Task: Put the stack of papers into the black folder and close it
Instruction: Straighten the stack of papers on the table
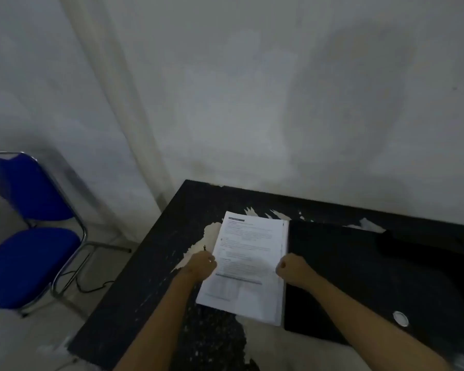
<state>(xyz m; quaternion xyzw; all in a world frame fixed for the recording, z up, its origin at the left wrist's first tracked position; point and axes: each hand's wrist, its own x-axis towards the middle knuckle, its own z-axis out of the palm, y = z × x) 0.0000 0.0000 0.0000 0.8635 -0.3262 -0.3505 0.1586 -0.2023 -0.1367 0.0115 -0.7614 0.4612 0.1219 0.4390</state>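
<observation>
Meanwhile, both hands, left [202,265] and right [292,269], curl closed on opposite edges of the papers [248,266], likely to lift them. They lie on the table [156,263], just beside the folder [359,277].

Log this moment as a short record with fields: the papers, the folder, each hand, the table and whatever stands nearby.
papers: white printed stack of papers, lying on the table, left of the folder
folder: black folder, flat on the table, its left edge along the stack; a round silver disc near its front
left hand: left hand at the stack's left edge, fingers curled
right hand: right hand at the stack's right edge, fingers curled
table: black table, surface chipped and peeling
nearby: blue chair, left of the table
</observation>
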